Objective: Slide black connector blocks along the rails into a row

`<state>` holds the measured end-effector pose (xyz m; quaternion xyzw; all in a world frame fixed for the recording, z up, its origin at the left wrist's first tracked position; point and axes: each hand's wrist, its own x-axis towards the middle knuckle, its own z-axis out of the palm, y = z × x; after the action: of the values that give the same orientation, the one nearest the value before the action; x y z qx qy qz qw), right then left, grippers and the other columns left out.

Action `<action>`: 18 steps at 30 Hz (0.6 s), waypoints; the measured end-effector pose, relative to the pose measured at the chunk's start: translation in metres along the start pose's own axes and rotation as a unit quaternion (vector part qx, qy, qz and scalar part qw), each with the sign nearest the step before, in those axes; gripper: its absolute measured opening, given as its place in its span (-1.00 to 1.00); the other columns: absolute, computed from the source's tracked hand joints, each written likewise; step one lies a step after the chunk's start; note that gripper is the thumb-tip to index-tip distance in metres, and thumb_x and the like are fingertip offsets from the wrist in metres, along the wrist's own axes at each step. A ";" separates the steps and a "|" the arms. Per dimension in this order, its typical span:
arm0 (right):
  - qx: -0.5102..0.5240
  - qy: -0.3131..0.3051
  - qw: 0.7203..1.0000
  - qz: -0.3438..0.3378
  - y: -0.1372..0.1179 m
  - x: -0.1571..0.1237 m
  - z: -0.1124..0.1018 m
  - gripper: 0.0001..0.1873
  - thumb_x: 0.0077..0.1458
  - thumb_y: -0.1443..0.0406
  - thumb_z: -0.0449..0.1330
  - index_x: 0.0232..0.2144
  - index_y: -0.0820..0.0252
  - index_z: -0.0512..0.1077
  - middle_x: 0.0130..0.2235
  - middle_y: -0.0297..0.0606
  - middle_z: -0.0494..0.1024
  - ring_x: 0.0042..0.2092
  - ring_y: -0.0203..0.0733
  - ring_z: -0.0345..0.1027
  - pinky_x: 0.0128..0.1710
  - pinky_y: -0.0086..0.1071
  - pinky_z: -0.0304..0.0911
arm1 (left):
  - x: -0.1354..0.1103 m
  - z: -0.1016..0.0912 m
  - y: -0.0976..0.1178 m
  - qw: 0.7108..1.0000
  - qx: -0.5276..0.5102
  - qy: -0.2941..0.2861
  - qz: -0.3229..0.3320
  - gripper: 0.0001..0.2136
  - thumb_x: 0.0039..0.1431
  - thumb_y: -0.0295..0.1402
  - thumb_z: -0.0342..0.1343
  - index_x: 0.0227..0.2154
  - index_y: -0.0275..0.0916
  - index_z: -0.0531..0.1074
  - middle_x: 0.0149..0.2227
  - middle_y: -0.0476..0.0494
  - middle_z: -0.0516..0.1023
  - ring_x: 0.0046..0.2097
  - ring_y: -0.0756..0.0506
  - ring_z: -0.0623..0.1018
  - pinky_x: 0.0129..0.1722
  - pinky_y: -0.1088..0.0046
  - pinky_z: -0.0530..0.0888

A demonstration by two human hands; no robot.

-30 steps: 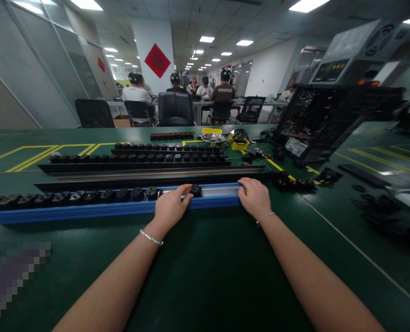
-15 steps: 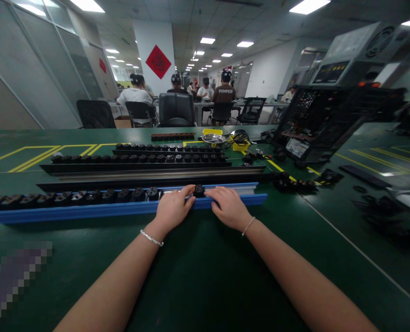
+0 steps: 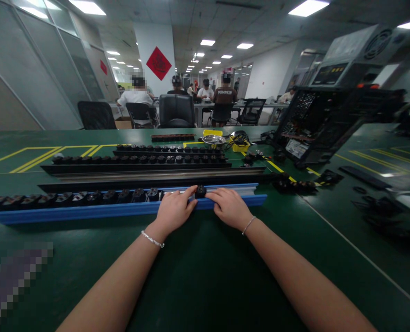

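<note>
A long blue rail point(image 3: 70, 216) lies across the table in front of me, with a row of black socket modules point(image 3: 124, 195) seated along its left and middle part. One separate black socket module point(image 3: 200, 191) sits in the rail between my hands. My left hand point(image 3: 175, 207) has its thumb and index finger at the module's left side, curled against it. From the right, my right hand point(image 3: 231, 207) presses its bent fingertips to the other side, thumb tucked below. The rail's right end point(image 3: 249, 188) shows its pale inner channel. My left fingers cover part of the rail.
Behind the blue rail lie black rails point(image 3: 149, 177), some carrying socket modules. A metal bowl point(image 3: 213, 139) and a yellow box with cables point(image 3: 239, 142) stand farther back. Loose black parts point(image 3: 295, 185) and an open computer case point(image 3: 312, 120) are at right. Several people sit beyond.
The socket module and both hands have shifted very slightly to the right along the rail. The fingers keep nearly the same pose around it.
</note>
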<state>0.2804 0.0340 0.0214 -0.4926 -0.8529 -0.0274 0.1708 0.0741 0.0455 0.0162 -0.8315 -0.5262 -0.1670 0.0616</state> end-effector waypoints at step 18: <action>0.005 0.024 1.000 0.009 0.018 -0.005 -0.005 -0.62 0.03 0.34 0.08 -0.08 0.10 0.47 0.06 -0.19 0.44 0.05 -0.09 0.27 0.08 -0.16 0.16 | -0.004 -0.002 0.004 1.000 -0.014 -0.010 0.005 -0.55 0.24 -0.12 -0.06 0.17 -0.05 0.21 0.24 -0.09 0.29 0.02 -0.22 0.47 -0.01 0.15 0.29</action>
<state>0.2996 0.0381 0.0225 -0.4988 -0.8439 -0.0332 0.1946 0.0756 0.0399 0.0170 -0.8367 -0.5200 -0.1659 0.0458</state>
